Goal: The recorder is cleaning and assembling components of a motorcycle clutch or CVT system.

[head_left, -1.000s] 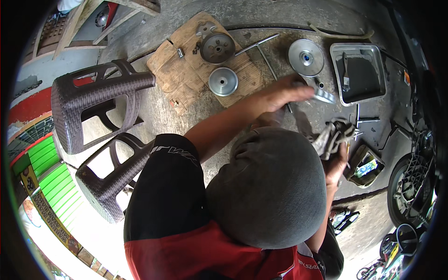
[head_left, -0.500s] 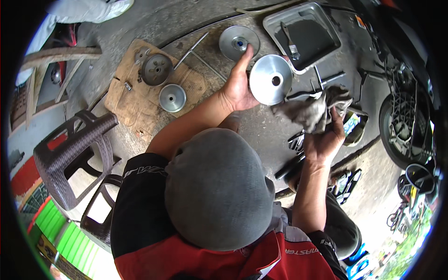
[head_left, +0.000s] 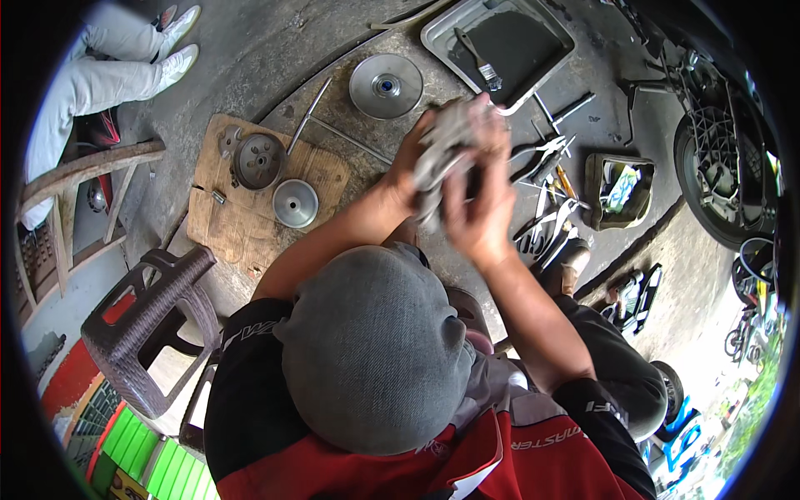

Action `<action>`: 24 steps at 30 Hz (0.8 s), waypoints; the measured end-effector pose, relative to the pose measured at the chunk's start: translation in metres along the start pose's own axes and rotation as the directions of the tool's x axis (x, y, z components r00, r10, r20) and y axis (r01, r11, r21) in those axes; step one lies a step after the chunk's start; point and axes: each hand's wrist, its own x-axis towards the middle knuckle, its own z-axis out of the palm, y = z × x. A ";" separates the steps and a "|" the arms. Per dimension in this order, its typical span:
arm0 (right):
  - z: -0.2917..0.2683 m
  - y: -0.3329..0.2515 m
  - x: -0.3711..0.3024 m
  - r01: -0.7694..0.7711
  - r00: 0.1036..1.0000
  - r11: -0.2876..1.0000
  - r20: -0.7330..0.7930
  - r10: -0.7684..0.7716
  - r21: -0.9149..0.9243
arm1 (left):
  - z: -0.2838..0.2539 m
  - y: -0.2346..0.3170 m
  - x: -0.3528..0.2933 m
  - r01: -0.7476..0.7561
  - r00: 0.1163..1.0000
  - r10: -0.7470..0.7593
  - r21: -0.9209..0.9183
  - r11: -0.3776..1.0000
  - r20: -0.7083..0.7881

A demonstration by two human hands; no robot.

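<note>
In front of my chest both hands meet around a crumpled grey rag (head_left: 442, 154), which is blurred by motion. My left hand (head_left: 406, 171) is closed at the rag's left side, on the silver pulley disc it held a moment ago; the cloth and fingers now hide that disc. My right hand (head_left: 483, 217) presses the rag from the right with bent fingers. Just beyond the left hand, a second pulley disc (head_left: 386, 100) with a blue centre lies on the floor. A wooden board (head_left: 312, 171) to the left carries a dark round clutch part (head_left: 258, 161) and a small silver dish-shaped part (head_left: 295, 203).
A T-handle wrench (head_left: 350, 137) lies between board and disc. At the far right stands a metal tray (head_left: 533, 37) with a paintbrush (head_left: 479, 60). Pliers (head_left: 542, 154) and several tools lie right of my hands, by a square container (head_left: 618, 212). A plastic stool (head_left: 154, 333) stands left; a motorcycle wheel (head_left: 717, 175), right.
My right hand has brought the rag leftward onto the pulley disc in my left hand, covering it. The view has shifted, and a bystander's legs show more at the upper left.
</note>
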 end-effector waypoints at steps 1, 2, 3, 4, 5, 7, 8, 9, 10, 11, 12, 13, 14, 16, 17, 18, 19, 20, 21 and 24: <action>-0.003 -0.002 0.000 0.103 0.994 0.990 0.054 -0.098 -0.095 | 0.000 0.001 0.000 -0.172 0.984 0.147 0.307 0.936 0.103; -0.006 -0.006 -0.001 0.127 0.988 0.979 0.104 -0.111 -0.161 | 0.002 0.002 -0.002 -0.057 0.990 0.049 0.056 0.997 0.134; -0.009 -0.004 0.002 -0.236 0.971 0.969 0.055 0.232 0.074 | 0.004 0.003 -0.004 0.097 0.970 -0.023 -0.302 0.948 0.240; -0.010 -0.003 0.005 -0.563 0.817 0.768 0.061 0.574 0.305 | 0.007 0.004 -0.005 0.200 0.965 -0.205 -0.046 0.979 -0.165; -0.012 -0.001 0.007 -0.504 0.825 0.783 -0.067 0.562 0.365 | 0.011 0.005 -0.006 0.174 0.972 -0.176 -0.028 0.984 -0.156; -0.012 -0.002 0.006 -0.327 0.936 0.920 -0.062 0.347 0.217 | 0.017 0.009 -0.005 0.206 0.954 -0.224 -0.107 0.973 -0.199; -0.012 -0.005 0.001 -0.029 0.997 1.000 -0.072 0.029 0.005 | 0.019 0.011 -0.005 0.173 0.973 -0.207 -0.262 0.950 -0.106; -0.012 -0.004 0.000 0.059 0.998 0.998 0.000 -0.059 -0.036 | 0.019 0.012 -0.003 0.197 0.970 -0.221 -0.203 0.959 -0.103; -0.013 -0.005 -0.005 -0.024 1.000 1.000 0.016 0.024 -0.005 | 0.020 0.012 -0.002 0.190 0.971 -0.208 -0.145 0.971 -0.116; -0.012 -0.003 -0.006 -0.268 0.963 0.954 -0.001 0.270 0.135 | 0.019 0.012 -0.002 0.201 0.966 -0.203 -0.032 0.979 -0.158; -0.012 0.001 -0.006 -0.411 0.902 0.867 -0.008 0.431 0.283 | 0.019 0.010 -0.005 0.207 0.965 -0.207 -0.017 0.978 -0.158; -0.012 0.001 -0.008 -0.470 0.854 0.799 -0.035 0.519 0.376 | 0.016 0.010 -0.005 0.238 0.955 -0.230 0.023 0.971 -0.189; -0.012 0.005 -0.008 -0.426 0.886 0.847 -0.042 0.461 0.318 | 0.014 0.009 -0.010 0.278 0.944 -0.261 0.058 0.959 -0.204; -0.012 0.001 -0.014 0.049 0.997 0.998 0.052 -0.051 0.029 | 0.010 0.007 -0.013 0.236 0.948 -0.258 -0.133 0.963 -0.186; -0.012 0.005 -0.013 0.118 0.986 0.987 0.102 -0.129 0.112 | 0.008 0.006 -0.013 0.243 0.964 -0.266 -0.327 0.913 -0.026; -0.015 0.007 -0.015 0.037 0.987 0.995 0.153 -0.051 0.095 | 0.008 0.005 -0.015 0.274 0.960 -0.278 -0.379 0.884 0.044; -0.013 0.011 -0.013 -0.003 0.994 0.992 0.110 -0.011 0.124 | 0.006 0.006 -0.011 0.183 0.977 -0.204 -0.259 0.948 -0.058; -0.012 0.014 -0.014 -0.050 0.996 0.987 0.080 0.038 0.153 | 0.008 0.005 -0.012 0.091 0.986 -0.109 -0.141 0.986 -0.126; -0.010 0.015 -0.016 -0.102 0.994 0.979 0.061 0.093 0.176 | 0.007 0.009 -0.008 0.144 0.976 -0.180 -0.255 0.956 -0.125; -0.004 0.019 -0.025 -0.227 0.971 0.937 -0.013 0.238 0.266 | 0.011 0.016 -0.006 0.166 0.980 -0.182 -0.176 0.970 -0.076</action>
